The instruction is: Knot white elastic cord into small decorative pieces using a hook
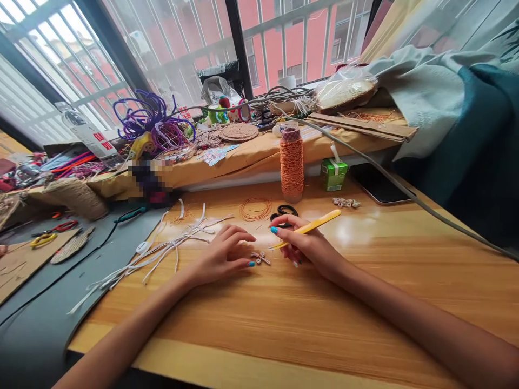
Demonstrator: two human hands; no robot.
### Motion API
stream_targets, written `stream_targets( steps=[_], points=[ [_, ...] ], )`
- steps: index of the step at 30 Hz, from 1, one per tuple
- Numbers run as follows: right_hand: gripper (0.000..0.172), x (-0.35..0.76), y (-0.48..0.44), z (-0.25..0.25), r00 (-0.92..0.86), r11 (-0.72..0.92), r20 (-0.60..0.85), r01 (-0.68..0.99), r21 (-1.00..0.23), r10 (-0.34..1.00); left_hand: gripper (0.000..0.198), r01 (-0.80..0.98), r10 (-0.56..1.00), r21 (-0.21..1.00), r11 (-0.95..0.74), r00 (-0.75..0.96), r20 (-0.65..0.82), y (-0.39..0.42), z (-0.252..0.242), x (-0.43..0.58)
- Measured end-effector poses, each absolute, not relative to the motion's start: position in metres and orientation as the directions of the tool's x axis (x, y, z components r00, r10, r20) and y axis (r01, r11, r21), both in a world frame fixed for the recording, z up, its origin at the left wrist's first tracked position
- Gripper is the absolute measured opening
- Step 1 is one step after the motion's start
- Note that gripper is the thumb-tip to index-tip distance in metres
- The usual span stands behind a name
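My right hand (pixel 314 249) grips slim yellow tweezers (pixel 318 222), their pale pointed tip angled down to the left. Just left of that tip, a small coiled cord piece (pixel 263 259) in white and brown lies on the wooden table (pixel 259 324). My left hand (pixel 225 253) rests beside this piece, thumb and fingers apart, with nothing visible between them. Black-handled scissors (pixel 287 209) lie behind my right hand, which partly hides them. A loop of thin orange wire or cord (pixel 255 208) is beyond my left fingers.
White cord strips (pixel 178 237) spread left of my left hand. An orange thread spool (pixel 291 167) stands upright at the back. Right of it are a green box (pixel 334 174), several small coiled pieces (pixel 346 202) and a phone (pixel 379 183). A grey cable (pixel 389 175) crosses the right side.
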State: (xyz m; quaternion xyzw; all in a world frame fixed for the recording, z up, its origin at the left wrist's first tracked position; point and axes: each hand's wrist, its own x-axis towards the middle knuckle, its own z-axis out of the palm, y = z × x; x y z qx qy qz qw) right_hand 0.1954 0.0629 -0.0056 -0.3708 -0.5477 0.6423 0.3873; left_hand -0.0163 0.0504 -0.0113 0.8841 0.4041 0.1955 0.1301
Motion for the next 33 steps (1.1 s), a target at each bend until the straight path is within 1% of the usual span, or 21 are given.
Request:
stream_targets(
  steps=[2, 4, 7, 9, 11, 13, 16, 19, 21, 24, 30, 33],
  points=[
    [0.024, 0.197, 0.061, -0.004, -0.489, -0.15, -0.086, -0.094, -0.984, 0.868, 0.029, 0.685, 0.773, 0.358, -0.634, 0.576, 0.268, 0.049, -0.012, -0.017],
    [0.021, 0.198, 0.061, -0.004, -0.554, -0.171, -0.094, -0.088, -0.981, 0.827, 0.028, 0.675, 0.748, 0.324, -0.663, 0.611, 0.257, 0.047, -0.011, -0.014],
    [0.016, 0.201, 0.063, -0.002, -0.618, -0.123, -0.077, -0.031, -0.992, 0.782, 0.025, 0.647, 0.709, 0.294, -0.704, 0.666, 0.232, 0.041, -0.011, -0.008],
    [0.014, 0.203, 0.065, -0.001, -0.637, -0.082, -0.058, -0.008, -0.997, 0.769, 0.027, 0.648, 0.707, 0.285, -0.707, 0.666, 0.239, 0.038, -0.01, -0.005],
    [0.013, 0.204, 0.066, 0.001, -0.65, -0.08, -0.068, 0.011, -0.997, 0.757, 0.031, 0.646, 0.702, 0.275, -0.712, 0.662, 0.264, 0.037, -0.01, -0.005],
    [0.013, 0.204, 0.067, 0.001, -0.662, -0.083, -0.092, 0.044, -0.996, 0.744, 0.028, 0.625, 0.675, 0.255, -0.738, 0.682, 0.281, 0.036, -0.01, -0.005],
    [0.019, 0.203, 0.066, 0.0, -0.635, -0.07, -0.129, 0.118, -0.991, 0.762, 0.019, 0.579, 0.616, 0.211, -0.788, 0.736, 0.28, 0.037, -0.009, -0.005],
    [0.023, 0.198, 0.062, -0.004, -0.556, -0.043, -0.136, 0.177, -0.983, 0.82, 0.017, 0.561, 0.59, 0.184, -0.807, 0.753, 0.292, 0.037, -0.01, -0.004],
    [0.022, 0.196, 0.059, -0.006, -0.523, -0.017, -0.107, 0.174, -0.985, 0.845, 0.018, 0.561, 0.584, 0.168, -0.81, 0.752, 0.304, 0.038, -0.011, -0.004],
    [0.021, 0.194, 0.057, -0.008, -0.537, 0.01, -0.071, 0.146, -0.989, 0.84, 0.018, 0.559, 0.577, 0.152, -0.815, 0.756, 0.31, 0.038, -0.013, -0.005],
    [0.018, 0.196, 0.053, -0.008, -0.575, 0.096, -0.024, 0.178, -0.979, 0.818, 0.019, 0.555, 0.576, 0.163, -0.816, 0.752, 0.32, 0.039, -0.015, -0.005],
    [0.017, 0.196, 0.053, -0.007, -0.567, 0.099, -0.011, 0.162, -0.982, 0.824, 0.019, 0.557, 0.579, 0.168, -0.813, 0.75, 0.319, 0.039, -0.014, -0.004]
  ],
)
